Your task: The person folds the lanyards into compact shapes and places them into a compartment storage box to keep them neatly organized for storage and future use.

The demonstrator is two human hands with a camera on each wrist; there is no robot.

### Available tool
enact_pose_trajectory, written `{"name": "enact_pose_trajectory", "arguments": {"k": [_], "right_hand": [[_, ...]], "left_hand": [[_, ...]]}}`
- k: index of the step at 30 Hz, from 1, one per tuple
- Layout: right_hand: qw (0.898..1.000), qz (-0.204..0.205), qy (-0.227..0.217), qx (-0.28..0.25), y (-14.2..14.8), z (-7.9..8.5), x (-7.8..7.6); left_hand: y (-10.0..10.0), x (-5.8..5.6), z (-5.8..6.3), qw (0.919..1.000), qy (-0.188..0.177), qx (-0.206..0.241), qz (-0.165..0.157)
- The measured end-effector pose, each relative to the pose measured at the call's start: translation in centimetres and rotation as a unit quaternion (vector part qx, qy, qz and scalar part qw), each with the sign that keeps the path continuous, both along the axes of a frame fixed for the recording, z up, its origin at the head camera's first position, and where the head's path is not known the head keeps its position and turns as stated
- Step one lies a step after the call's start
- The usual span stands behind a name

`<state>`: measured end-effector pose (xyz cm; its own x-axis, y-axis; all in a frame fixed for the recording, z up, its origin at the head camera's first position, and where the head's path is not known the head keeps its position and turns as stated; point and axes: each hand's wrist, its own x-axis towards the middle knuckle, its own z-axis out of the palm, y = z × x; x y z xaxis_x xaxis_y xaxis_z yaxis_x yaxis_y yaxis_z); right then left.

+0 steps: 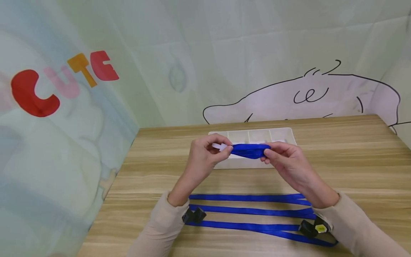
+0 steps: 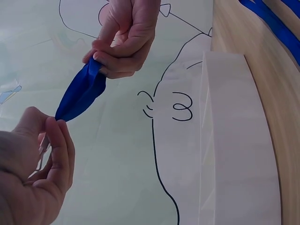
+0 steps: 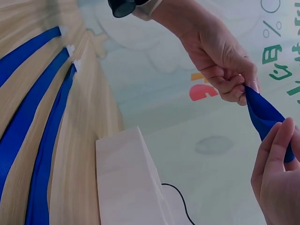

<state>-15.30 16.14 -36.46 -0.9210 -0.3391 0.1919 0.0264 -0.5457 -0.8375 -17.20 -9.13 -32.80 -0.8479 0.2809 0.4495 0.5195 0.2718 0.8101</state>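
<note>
A blue lanyard (image 1: 248,150), gathered into a short bundle, is held level between both hands above the table. My left hand (image 1: 207,151) pinches its left end, where a whitish clip (image 1: 219,146) sticks out between thumb and fingers. At the other end, the fingertips and thumb of my right hand (image 1: 285,162) grip the strap. In the left wrist view the strap (image 2: 82,91) narrows to a point at the left fingertips. The right wrist view shows the strap's fold (image 3: 262,110) gaping between the hands. Part of the clip is hidden by the left fingers.
Behind the hands stands a white compartment tray (image 1: 250,163) near the table's back edge. More blue lanyards (image 1: 244,210) lie stretched in rows under the forearms, with whitish ends (image 3: 71,49). A printed cloth (image 1: 179,46) hangs behind and to the left of the wooden table (image 1: 144,167).
</note>
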Motion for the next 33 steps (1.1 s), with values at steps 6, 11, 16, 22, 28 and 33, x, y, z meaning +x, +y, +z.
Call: {"name": "enact_pose_trajectory", "arguments": {"k": [6,11,16,22,28,33], "right_hand": [[1.000,-0.011,0.009,-0.013,-0.2,0.0,0.0],[0.999,-0.035,0.030,0.018,-0.3,0.1,-0.1],[0.995,-0.055,0.051,0.064,-0.2,0.3,-0.1],[0.981,-0.083,0.084,0.156,0.1,0.7,0.0],[0.950,-0.129,0.109,0.264,0.1,1.3,0.1],[0.925,-0.164,0.130,0.318,0.0,1.5,0.4]], "left_hand": [[0.2,0.1,-0.1,0.9999,0.005,0.006,0.007],[0.3,0.1,-0.2,0.9999,0.013,0.009,0.007],[0.3,0.0,-0.3,0.9998,0.017,0.006,0.010],[0.4,0.1,-0.4,0.9997,0.016,0.009,0.016],[0.7,0.1,-0.6,0.9992,0.015,0.023,0.028],[1.3,-0.1,-0.9,0.9983,0.005,0.036,0.045]]}}
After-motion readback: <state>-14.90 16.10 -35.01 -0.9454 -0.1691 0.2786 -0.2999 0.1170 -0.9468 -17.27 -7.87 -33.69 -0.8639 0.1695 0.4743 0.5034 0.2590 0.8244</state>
